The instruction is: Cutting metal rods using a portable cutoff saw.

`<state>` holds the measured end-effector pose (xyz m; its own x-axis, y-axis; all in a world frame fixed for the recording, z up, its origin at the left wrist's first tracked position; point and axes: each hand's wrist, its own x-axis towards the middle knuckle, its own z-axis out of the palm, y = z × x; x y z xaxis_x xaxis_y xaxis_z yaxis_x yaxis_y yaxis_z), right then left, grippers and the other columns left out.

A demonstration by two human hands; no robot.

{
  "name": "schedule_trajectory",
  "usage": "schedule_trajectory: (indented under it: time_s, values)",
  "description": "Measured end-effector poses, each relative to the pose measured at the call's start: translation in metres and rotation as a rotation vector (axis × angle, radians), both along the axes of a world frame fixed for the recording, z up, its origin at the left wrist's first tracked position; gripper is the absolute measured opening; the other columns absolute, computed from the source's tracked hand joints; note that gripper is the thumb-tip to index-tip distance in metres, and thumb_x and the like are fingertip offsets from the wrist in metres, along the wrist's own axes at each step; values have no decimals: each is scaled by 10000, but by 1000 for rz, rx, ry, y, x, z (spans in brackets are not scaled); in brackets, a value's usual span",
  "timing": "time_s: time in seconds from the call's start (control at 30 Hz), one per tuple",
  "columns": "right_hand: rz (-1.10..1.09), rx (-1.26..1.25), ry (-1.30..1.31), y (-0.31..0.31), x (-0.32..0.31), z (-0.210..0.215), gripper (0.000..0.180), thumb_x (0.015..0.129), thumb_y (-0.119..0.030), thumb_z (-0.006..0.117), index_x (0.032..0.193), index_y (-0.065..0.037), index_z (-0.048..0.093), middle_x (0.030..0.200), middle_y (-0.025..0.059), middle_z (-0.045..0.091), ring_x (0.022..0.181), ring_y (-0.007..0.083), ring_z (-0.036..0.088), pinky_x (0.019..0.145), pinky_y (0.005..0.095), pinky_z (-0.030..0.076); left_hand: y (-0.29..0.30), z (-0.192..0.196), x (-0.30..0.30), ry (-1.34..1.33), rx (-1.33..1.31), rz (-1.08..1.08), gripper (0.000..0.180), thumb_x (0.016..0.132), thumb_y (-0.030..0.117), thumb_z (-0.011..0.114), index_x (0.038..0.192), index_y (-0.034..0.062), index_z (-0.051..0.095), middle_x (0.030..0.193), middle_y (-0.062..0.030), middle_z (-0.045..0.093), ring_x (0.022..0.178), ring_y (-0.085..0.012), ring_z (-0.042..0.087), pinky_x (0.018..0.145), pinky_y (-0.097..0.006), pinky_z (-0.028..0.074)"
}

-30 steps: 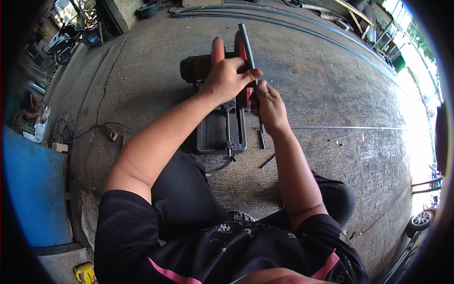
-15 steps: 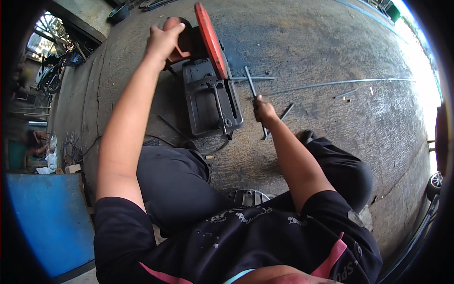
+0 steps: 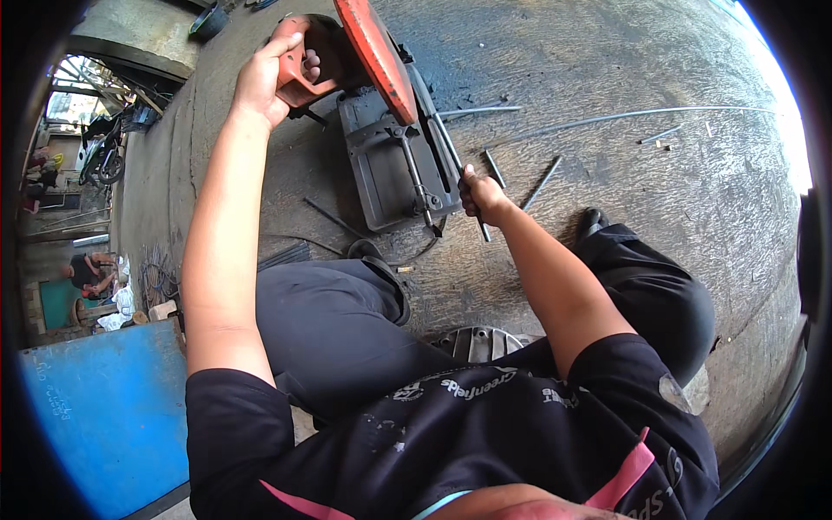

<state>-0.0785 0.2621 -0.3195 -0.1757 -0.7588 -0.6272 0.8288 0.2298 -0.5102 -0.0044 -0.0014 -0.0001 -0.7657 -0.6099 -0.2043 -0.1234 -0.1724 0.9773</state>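
My left hand [image 3: 264, 82] is wrapped round the orange handle [image 3: 293, 85] of a chop saw, its fingertips showing inside the handle's loop. The saw's red disc guard [image 3: 378, 59] stands raised over the dark grey base [image 3: 374, 201], where a screw clamp [image 3: 414, 169] lies along the top. Closed round a thin metal rod [image 3: 446, 143], my right hand [image 3: 482, 194] is just right of the base. The rod's far part runs along the base's right side toward the guard; its near end sticks out below my fist.
Short rod pieces [image 3: 542, 182] and a long rod [image 3: 633, 113] lie on the rough concrete floor to the right. A cable [image 3: 416, 254] runs near my left shoe. At left are a blue panel [image 3: 104, 407], a motorcycle [image 3: 106, 160] and another person [image 3: 90, 273].
My right hand has brought the rod from the floor area right of the saw up against the base's right side. My left fingers now show curled through the handle. The view has shifted slightly.
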Motion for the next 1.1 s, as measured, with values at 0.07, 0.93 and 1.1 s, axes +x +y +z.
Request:
schedule_trajectory:
  time_s: [0.07,0.93,1.1]
  values:
    - [7,-2,4,0,4,4,477,968,-502,376,685,-127,454,518,-34,299,410,100,238,407,270,210,-4,0,2,-9,-9,-2,362,851,234,606,1111,-1,517,856,-75,575,782,-175,589,735,-331,541]
    - [-46,-22,285,-18,9,9,334,987,-408,400,780,-146,412,591,-29,338,479,105,326,437,260,286,5,2,2,21,-91,49,361,866,208,590,1151,0,516,883,-80,592,773,-158,585,697,-300,528]
    - [-6,-3,372,-24,13,9,350,984,-417,404,800,-123,442,592,-13,380,472,112,357,436,266,309,2,1,2,20,-136,56,374,869,204,588,1170,1,501,884,-86,595,761,-157,587,694,-298,523]
